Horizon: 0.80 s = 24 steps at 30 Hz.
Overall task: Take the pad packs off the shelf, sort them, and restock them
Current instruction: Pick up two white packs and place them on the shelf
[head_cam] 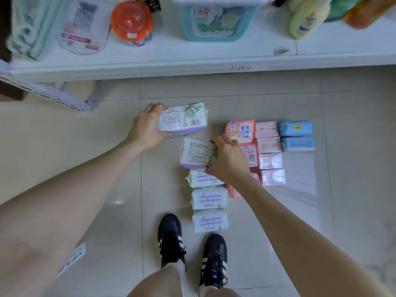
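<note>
shelf (150, 65) above holds detergent tub (216, 22), orange-lidded jar (131, 22), yellow bottle (306, 18). left hand (147, 127) grips one green-purple pack (184, 117) nearer the shelf; right hand (227, 159) grips a second green-purple pack (196, 154), its wrist hiding part of the red-pink column (241, 130). on the floor (107, 168): 3 in the green-purple row (210, 198), 4 pale pink packs (270, 160), 2 blue packs (296, 127); red-pink count unclear.

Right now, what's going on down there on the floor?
A person is sorting pad packs on the tiled floor below a white shelf. The left hand grips a green-and-purple pack; the right hand grips a second pack of that kind at the head of a row of three more. Pink packs lie in rows beside them, and two blue packs sit furthest right.
</note>
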{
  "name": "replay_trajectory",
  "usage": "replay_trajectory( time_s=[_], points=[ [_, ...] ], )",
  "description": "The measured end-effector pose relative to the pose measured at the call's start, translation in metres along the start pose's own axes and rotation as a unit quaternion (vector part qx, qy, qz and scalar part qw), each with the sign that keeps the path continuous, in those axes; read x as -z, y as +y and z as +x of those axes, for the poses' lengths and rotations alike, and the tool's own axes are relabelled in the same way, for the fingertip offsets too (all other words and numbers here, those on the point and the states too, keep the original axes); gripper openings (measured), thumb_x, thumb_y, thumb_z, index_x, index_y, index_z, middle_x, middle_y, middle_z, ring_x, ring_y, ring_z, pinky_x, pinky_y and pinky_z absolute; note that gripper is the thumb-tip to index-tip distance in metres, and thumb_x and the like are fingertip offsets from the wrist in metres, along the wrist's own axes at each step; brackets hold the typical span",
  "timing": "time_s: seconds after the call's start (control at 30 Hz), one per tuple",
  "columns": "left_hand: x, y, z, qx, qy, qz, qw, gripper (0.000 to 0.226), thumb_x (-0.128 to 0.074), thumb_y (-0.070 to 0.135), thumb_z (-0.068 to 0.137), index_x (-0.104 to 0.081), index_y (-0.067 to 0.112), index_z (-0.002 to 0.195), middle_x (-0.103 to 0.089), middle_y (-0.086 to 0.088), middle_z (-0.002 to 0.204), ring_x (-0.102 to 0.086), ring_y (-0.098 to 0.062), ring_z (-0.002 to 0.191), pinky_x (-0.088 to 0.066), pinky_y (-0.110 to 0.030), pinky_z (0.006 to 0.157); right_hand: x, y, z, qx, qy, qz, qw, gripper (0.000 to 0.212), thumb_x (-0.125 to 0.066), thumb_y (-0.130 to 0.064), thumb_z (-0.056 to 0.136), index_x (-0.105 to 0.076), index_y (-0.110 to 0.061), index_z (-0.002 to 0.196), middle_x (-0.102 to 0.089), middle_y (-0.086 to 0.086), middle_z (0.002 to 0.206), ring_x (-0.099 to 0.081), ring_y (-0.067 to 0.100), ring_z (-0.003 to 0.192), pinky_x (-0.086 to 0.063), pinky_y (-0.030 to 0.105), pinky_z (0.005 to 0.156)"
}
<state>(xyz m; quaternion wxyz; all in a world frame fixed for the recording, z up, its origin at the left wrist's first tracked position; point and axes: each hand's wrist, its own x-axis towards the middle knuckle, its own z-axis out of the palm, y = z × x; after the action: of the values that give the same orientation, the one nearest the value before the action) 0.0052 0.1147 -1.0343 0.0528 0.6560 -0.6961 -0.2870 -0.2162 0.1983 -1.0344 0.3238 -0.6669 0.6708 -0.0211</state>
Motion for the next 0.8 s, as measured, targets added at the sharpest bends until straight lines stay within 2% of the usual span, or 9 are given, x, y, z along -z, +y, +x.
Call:
replay_trajectory(
  time_s=[0.2,0.33,0.57,0.67,0.8],
  points=[
    [0.086,0.056,-0.054,-0.014,-0.014,0.002,1.000,0.065,-0.086,0.024,0.066,-0.054,0.013,0.121,-0.058,-0.010,0.118,-0.058,-0.032,0.105,-0.045,-0.037,0.080,0.088,-0.043,-0.056,0.006,-0.023,0.007,1.000,0.063,-0.080,-0.032,0.061,-0.054,-0.016,0.115,-0.054,0.000,0.110,-0.048,0.023,0.103,-0.038,0.029,0.063],
    [0.160,0.099,-0.095,-0.027,-0.018,0.007,0.999,0.067,-0.087,0.032,0.065,-0.054,0.012,0.119,-0.059,-0.009,0.116,-0.059,-0.031,0.105,-0.048,-0.043,0.083,0.155,-0.079,-0.099,0.010,-0.033,0.018,0.999,0.063,-0.080,-0.040,0.061,-0.052,-0.017,0.113,-0.055,-0.001,0.107,-0.052,0.021,0.099,-0.036,0.028,0.062],
    [0.314,0.166,-0.158,-0.040,0.018,0.012,0.999,0.072,-0.089,0.031,0.060,-0.056,0.017,0.123,-0.065,-0.004,0.118,-0.059,-0.026,0.106,-0.044,-0.031,0.078,0.284,-0.151,-0.166,0.054,-0.030,0.042,0.997,0.065,-0.080,-0.043,0.056,-0.053,-0.020,0.111,-0.058,-0.003,0.104,-0.057,0.020,0.093,-0.046,0.030,0.069],
    [0.386,0.190,-0.179,-0.058,0.033,0.023,0.997,0.069,-0.090,0.033,0.058,-0.059,0.020,0.118,-0.068,-0.001,0.112,-0.061,-0.021,0.099,-0.039,-0.027,0.070,0.343,-0.184,-0.188,0.085,-0.014,0.047,0.995,0.065,-0.078,-0.043,0.054,-0.052,-0.024,0.110,-0.054,-0.010,0.098,-0.055,0.016,0.090,-0.042,0.028,0.066],
    [0.478,0.222,-0.210,-0.062,0.067,0.049,0.995,0.070,-0.090,0.040,0.055,-0.060,0.024,0.116,-0.069,0.004,0.111,-0.062,-0.018,0.098,-0.045,-0.029,0.074,0.416,-0.231,-0.214,0.135,0.012,0.053,0.989,0.064,-0.078,-0.038,0.053,-0.055,-0.024,0.110,-0.058,-0.011,0.098,-0.056,0.012,0.087,-0.048,0.027,0.069]
  ],
)
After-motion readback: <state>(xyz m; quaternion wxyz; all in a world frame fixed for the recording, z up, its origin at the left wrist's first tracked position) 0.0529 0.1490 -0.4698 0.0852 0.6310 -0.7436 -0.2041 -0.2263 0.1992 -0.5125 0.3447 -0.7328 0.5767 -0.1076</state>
